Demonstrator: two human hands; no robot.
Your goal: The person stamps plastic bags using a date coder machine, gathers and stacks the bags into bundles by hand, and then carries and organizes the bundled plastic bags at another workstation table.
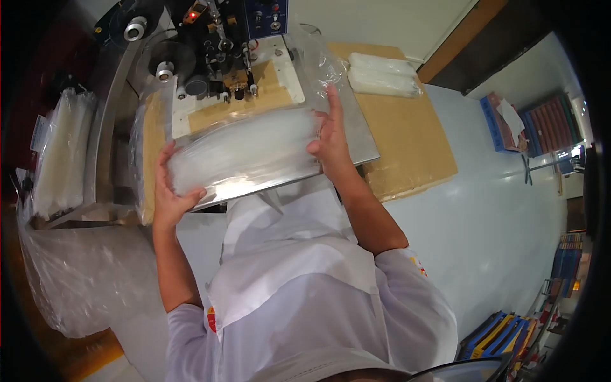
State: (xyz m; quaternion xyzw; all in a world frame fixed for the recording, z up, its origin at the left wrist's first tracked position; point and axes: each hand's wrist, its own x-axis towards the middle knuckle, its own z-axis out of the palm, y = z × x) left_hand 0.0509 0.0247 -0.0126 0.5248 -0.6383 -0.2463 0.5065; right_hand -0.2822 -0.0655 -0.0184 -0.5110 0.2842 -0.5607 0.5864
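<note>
A long bundle of whitish, translucent material in clear plastic (245, 149) lies across the front of the metal worktable (366, 143), below a machine. My left hand (170, 191) grips the bundle's left end, thumb on the near side and fingers on the far side. At the right end is my right hand (331, 137), its fingers spread and the index finger stretched out, with the palm side against the bundle's end. The bundle is slightly blurred.
Behind the bundle stands the machine (235, 76) with reels and a control box (266, 18). Two wrapped bundles (384, 75) lie on a cardboard-coloured board (407, 140) at the right. More long bundles (63, 153) stand at the left, above a hanging plastic sheet (89, 274).
</note>
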